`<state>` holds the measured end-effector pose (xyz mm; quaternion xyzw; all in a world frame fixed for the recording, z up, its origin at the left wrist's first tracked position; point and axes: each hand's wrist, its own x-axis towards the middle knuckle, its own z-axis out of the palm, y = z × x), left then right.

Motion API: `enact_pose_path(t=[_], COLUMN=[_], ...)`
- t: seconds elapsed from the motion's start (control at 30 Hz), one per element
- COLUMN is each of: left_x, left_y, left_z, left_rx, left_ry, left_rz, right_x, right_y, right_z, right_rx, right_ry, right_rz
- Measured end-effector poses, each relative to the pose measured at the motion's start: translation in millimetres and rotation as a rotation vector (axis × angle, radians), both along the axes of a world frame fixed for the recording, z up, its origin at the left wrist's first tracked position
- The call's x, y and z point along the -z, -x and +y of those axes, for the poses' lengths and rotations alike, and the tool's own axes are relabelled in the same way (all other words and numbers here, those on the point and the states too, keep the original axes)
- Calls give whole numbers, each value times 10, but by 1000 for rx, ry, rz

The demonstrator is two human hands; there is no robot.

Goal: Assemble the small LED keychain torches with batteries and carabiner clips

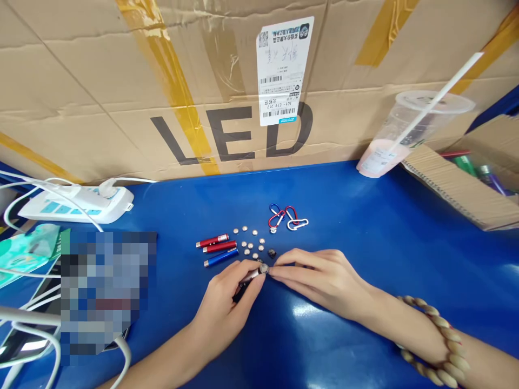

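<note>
My left hand (229, 297) is closed around a small silver and black penlight-like tube (250, 277), its end pointing right. My right hand (324, 275) pinches at that end with thumb and fingers together; whatever is between the fingertips is too small to make out. Just beyond the hands lie several button cells (254, 233), scattered on the blue tabletop (332, 210). Two red tubes (219, 246) and a blue tube (221, 257) rest side by side to their left. Near my right fingertips is a small dark piece (272, 252).
Several red, blue and white carabiner clips (292, 217) lie farther back. A large cardboard box (121, 81) stands along the rear. At right are a plastic cup (381, 156) with a straw and an open carton (458, 189). A power strip (117, 208) and cables occupy the left.
</note>
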<state>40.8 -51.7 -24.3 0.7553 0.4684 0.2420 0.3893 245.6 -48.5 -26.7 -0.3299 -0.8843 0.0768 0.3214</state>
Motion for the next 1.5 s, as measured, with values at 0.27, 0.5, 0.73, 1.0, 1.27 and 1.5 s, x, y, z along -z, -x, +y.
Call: enact_pose_path(t=[0.27, 0.5, 0.73, 1.0, 1.27, 1.5], left_x=[-2, -38, -67, -48, -66, -63], left_y=[-14, -33, -41, -47, -51, -29], left_z=[31, -13, -14, -11, -28, 2], left_rx=[4, -16, -45, -63, -66, -98], left_ry=[-37, -27, 40, 199, 215, 195], left_rz=[-53, -115, -170, -181, -183, -171], right_x=[12, -30, 12, 52, 38, 24], right_y=[11, 20, 32, 18, 25, 32], right_z=[-17, -25, -12, -2, 4, 10], right_rx=[19, 12, -41, -38, -21, 1], right_ry=[-64, -146, -119, -66, -76, -60], right_rz=[-24, -34, -37, -80, -91, -103])
